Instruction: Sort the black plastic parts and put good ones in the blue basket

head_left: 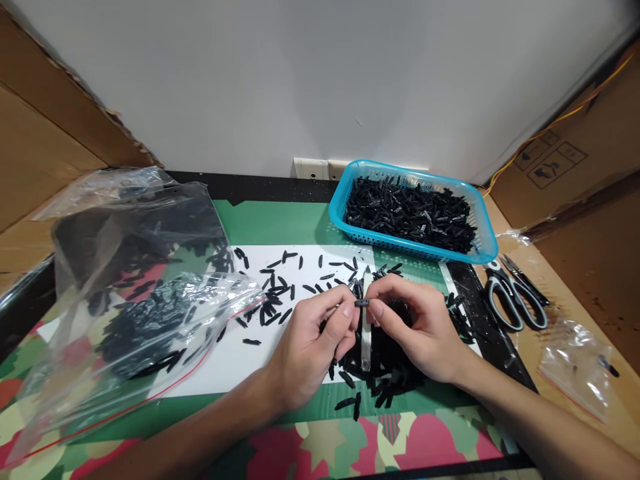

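Observation:
Between the fingertips of both hands is a small black plastic piece [362, 303], pinched at its two ends. My left hand [313, 337] closes thumb and forefinger on its left end. At the other end my right hand [420, 327] grips it the same way. Just below lies a narrow whitish strip [367, 343], upright in the view, over a dark heap of similar black pieces [387, 373]. The right hand partly covers this heap. More loose black pieces [273, 300] are scattered on a white sheet [210, 373] left of the hands.
A blue plastic basket [487, 247] full of black pieces stands at the back right. Clear zip bags [150, 333] with black pieces lie left. Scissors [515, 297] and a small clear bag [575, 367] are on the right. Cardboard boxes [580, 160] flank the table; a wall stands behind.

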The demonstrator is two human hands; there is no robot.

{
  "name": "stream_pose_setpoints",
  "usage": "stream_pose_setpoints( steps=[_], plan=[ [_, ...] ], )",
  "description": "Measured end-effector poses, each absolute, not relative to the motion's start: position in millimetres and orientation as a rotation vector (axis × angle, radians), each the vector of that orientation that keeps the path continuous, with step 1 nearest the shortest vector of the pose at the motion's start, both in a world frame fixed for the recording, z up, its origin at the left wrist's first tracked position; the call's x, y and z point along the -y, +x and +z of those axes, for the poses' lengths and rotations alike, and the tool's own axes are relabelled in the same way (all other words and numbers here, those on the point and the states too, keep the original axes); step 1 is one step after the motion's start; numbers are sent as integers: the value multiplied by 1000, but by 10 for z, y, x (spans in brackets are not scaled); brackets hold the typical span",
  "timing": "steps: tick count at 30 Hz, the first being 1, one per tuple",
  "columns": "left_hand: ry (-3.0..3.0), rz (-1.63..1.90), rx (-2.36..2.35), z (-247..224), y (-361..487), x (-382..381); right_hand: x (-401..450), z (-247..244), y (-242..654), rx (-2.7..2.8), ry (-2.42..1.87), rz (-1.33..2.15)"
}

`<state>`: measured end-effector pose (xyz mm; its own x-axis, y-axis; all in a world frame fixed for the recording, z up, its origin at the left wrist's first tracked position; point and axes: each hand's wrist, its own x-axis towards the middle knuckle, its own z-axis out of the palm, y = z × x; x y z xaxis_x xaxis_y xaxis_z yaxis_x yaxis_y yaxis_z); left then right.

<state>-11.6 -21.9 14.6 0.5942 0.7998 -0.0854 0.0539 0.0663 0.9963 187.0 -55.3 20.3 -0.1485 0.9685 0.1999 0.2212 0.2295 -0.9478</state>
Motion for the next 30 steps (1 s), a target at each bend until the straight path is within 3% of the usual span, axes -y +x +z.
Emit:
stream_pose_setpoints(
  steps=[30],
  plan=[
    [1433, 697, -824, 171, -115, 213, 523, 197, 1887, 1633, -1182, 904]
  ],
)
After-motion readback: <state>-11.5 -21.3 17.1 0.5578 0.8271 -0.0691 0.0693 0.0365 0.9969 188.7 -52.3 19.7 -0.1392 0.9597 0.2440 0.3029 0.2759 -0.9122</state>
